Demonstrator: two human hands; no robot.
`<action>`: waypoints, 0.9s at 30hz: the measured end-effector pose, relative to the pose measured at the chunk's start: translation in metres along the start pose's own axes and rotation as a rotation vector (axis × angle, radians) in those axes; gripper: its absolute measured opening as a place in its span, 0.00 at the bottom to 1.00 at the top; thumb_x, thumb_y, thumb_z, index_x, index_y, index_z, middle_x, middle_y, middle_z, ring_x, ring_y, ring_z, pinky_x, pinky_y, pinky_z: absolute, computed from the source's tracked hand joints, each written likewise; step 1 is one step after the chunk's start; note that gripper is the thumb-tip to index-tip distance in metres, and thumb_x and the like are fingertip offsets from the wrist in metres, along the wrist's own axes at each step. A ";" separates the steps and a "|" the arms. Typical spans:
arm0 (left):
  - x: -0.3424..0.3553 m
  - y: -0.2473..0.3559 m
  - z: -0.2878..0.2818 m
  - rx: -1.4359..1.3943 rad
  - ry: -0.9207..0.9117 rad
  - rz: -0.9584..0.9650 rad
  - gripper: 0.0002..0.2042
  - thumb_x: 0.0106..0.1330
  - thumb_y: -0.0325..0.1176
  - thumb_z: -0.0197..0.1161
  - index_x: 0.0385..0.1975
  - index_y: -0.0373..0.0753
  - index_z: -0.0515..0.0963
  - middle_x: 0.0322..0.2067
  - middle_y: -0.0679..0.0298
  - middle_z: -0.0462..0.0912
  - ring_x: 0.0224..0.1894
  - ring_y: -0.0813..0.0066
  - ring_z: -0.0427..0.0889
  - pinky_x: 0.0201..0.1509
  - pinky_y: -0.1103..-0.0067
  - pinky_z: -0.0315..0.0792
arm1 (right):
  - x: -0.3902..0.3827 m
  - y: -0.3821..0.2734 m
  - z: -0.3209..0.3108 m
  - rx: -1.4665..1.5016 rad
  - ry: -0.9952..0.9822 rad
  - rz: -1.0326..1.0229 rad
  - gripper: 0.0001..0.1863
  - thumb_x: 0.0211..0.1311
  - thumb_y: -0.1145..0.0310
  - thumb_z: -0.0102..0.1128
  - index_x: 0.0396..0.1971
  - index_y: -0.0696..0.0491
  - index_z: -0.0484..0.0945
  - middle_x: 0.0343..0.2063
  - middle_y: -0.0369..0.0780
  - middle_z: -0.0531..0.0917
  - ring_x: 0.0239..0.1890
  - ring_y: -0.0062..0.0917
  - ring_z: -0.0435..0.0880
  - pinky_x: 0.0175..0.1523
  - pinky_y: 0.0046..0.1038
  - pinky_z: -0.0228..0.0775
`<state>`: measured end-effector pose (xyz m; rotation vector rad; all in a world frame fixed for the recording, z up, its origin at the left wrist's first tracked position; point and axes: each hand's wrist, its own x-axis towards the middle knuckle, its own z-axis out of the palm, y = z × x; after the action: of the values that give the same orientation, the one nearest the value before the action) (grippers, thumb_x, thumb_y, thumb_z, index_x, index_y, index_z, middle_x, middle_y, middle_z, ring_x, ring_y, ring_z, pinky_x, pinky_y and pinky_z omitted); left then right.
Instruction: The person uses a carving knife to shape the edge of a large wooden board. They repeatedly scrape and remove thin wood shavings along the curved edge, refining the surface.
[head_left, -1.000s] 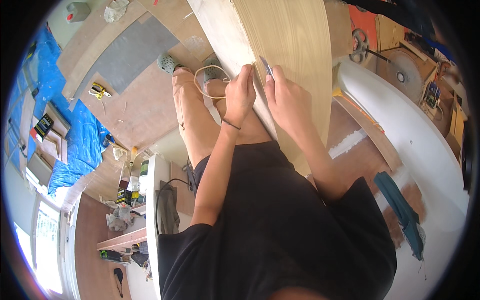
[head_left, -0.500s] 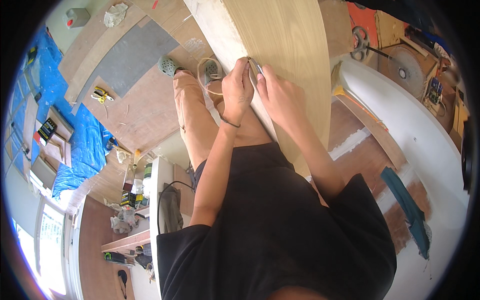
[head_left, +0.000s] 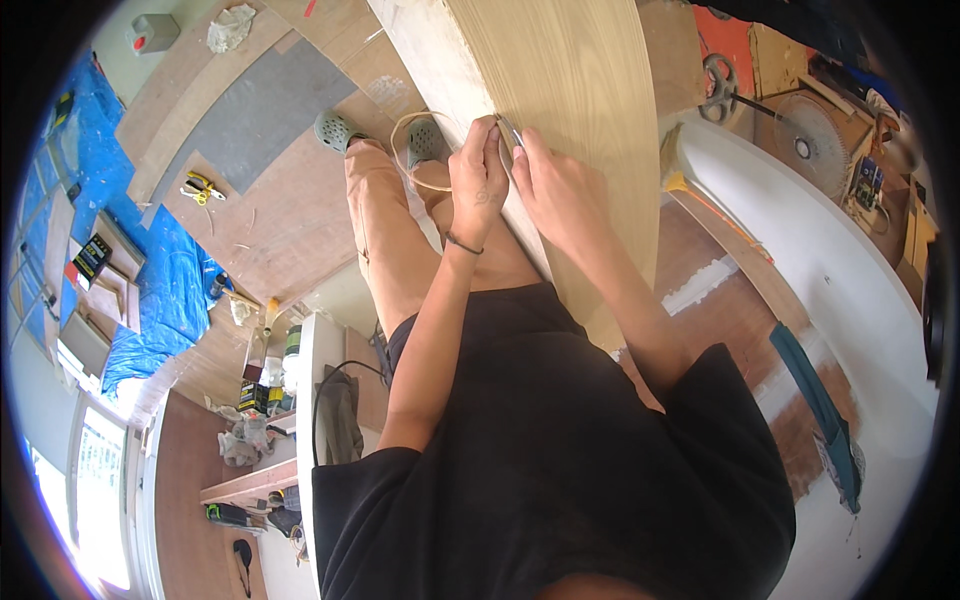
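Note:
A long board with light wood-grain facing [head_left: 575, 70] and a pale side [head_left: 430, 40] runs up from beside my legs. At the seam between the two, my left hand [head_left: 475, 180] is pinched on a thin beige strip [head_left: 420, 187], which loops out loosely over my green clogs [head_left: 335, 130]. Just right of it, my right hand [head_left: 560, 200] is closed on a knife [head_left: 509, 130], its slim metal end against the seam. The fingertips of both hands are close together at that edge.
Yellow pliers [head_left: 203, 185] lie on floor boards to the left, beside blue sheeting [head_left: 150, 350] with offcuts. A cabinet [head_left: 225, 480] holding tools stands lower left. On the right are a white curved panel [head_left: 870, 290], a fan [head_left: 805, 140] and a teal cloth item [head_left: 815, 410].
Both hands have shifted a little up along the board's edge and slightly left compared with a second ago. The loop of strip has changed shape. Since half a second ago little has moved.

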<state>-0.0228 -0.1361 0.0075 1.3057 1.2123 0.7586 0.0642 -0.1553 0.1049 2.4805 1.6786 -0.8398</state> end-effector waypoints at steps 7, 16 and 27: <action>0.001 0.000 -0.001 -0.011 0.002 0.012 0.07 0.72 0.31 0.49 0.41 0.38 0.73 0.20 0.53 0.75 0.19 0.63 0.72 0.26 0.73 0.66 | 0.002 -0.008 -0.004 -0.106 -0.037 0.019 0.10 0.67 0.65 0.47 0.40 0.56 0.69 0.14 0.45 0.77 0.18 0.42 0.79 0.22 0.39 0.68; 0.004 0.006 -0.004 -0.013 -0.059 -0.015 0.05 0.69 0.24 0.48 0.40 0.34 0.71 0.23 0.48 0.74 0.21 0.51 0.75 0.24 0.70 0.67 | -0.005 -0.006 0.003 0.019 0.063 0.021 0.08 0.68 0.66 0.46 0.36 0.55 0.67 0.16 0.44 0.78 0.17 0.40 0.78 0.21 0.39 0.67; 0.002 -0.002 -0.002 0.008 -0.038 -0.021 0.07 0.71 0.31 0.49 0.41 0.39 0.72 0.21 0.51 0.76 0.20 0.59 0.75 0.26 0.71 0.67 | -0.002 -0.006 0.005 -0.053 0.078 -0.007 0.09 0.65 0.65 0.50 0.36 0.56 0.70 0.16 0.44 0.80 0.17 0.38 0.81 0.19 0.36 0.70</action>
<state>-0.0242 -0.1338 0.0058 1.3064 1.1980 0.7118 0.0564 -0.1565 0.1028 2.5047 1.7104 -0.6982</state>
